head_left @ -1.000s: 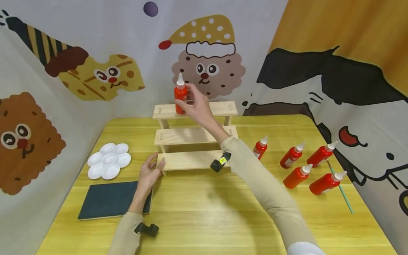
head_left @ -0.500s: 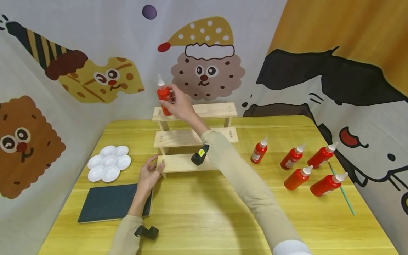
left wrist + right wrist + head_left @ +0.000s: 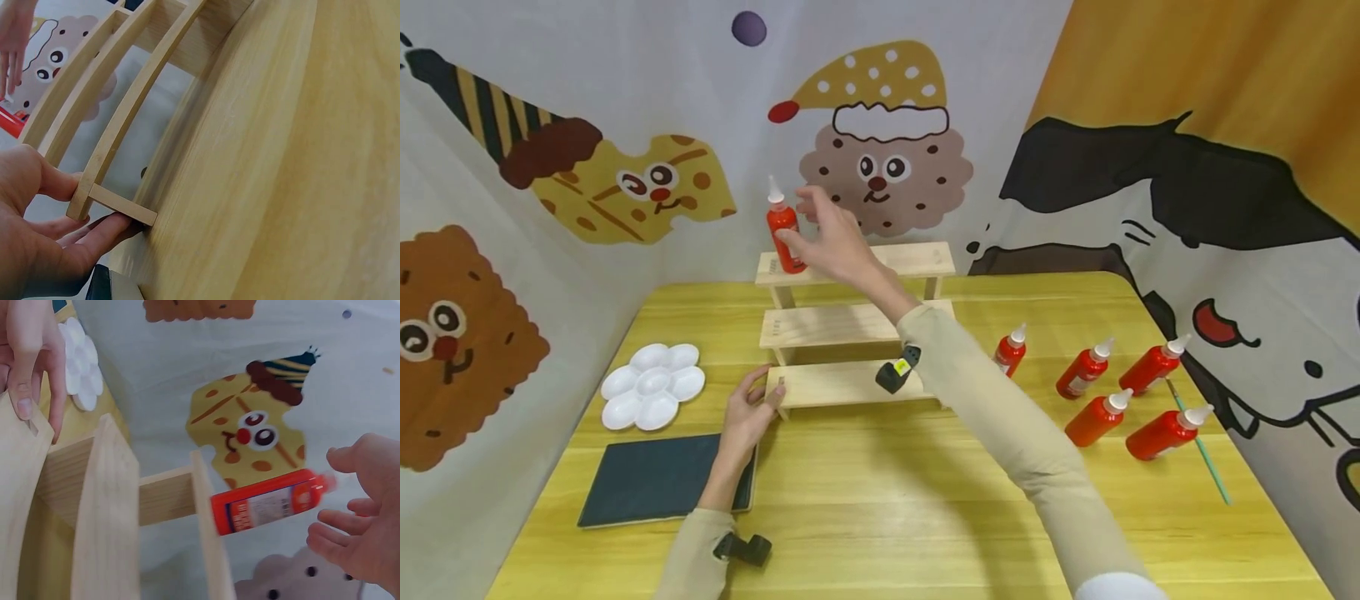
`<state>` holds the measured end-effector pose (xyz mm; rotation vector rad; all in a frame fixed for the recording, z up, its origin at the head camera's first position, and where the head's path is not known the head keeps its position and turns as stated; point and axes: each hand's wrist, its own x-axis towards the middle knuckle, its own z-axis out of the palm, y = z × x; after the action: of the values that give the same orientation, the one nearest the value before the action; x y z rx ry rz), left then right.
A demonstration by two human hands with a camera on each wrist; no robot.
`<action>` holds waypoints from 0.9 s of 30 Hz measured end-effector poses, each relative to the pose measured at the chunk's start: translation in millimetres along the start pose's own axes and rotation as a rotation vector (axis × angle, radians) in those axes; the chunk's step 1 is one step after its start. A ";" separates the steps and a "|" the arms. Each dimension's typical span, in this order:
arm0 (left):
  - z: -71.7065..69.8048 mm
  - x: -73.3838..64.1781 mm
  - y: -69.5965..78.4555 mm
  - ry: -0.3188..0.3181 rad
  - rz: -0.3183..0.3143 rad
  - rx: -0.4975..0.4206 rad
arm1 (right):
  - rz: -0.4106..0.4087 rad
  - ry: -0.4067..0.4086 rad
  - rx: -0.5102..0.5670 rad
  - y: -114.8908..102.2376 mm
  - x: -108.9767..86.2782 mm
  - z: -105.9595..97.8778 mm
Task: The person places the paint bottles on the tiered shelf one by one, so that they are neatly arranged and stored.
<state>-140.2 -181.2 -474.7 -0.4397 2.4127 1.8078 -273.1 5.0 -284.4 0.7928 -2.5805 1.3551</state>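
A red paint bottle (image 3: 783, 223) with a white pointed nozzle stands upright on the left end of the top step of a three-tier wooden display stand (image 3: 831, 325). Beside it is my right hand (image 3: 838, 242), its fingers spread and apart from the bottle; the right wrist view shows a gap between the fingertips (image 3: 328, 537) and the labelled bottle (image 3: 265, 503). My left hand (image 3: 747, 425) grips the left end of the lowest step, thumb on top and the other fingers around the side support (image 3: 122, 204).
Several more red bottles (image 3: 1082, 372) stand at the right of the wooden table (image 3: 865, 517), near a thin green paintbrush (image 3: 1210, 467). On the left lie a white flower-shaped palette (image 3: 652, 385) and a dark flat book-like pad (image 3: 647, 479). A cartoon-printed curtain (image 3: 700, 75) hangs behind.
My right hand carried the bottle left along the top step, then let go and drew back slightly to the right. The left hand has kept its hold on the stand.
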 end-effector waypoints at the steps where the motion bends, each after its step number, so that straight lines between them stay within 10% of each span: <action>1: -0.2 -0.3 -0.4 -0.002 -0.003 0.004 | -0.003 0.001 -0.002 -2.8 -3.1 -4.1; 27: 1.0 -1.9 2.0 -0.029 -0.007 0.043 | -0.177 0.328 -0.106 -20.6 -126.4 -106.7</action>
<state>-139.1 -179.4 -472.6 -0.4148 2.4220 1.7436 -168.8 130.0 -248.9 0.6956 -2.2509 1.1756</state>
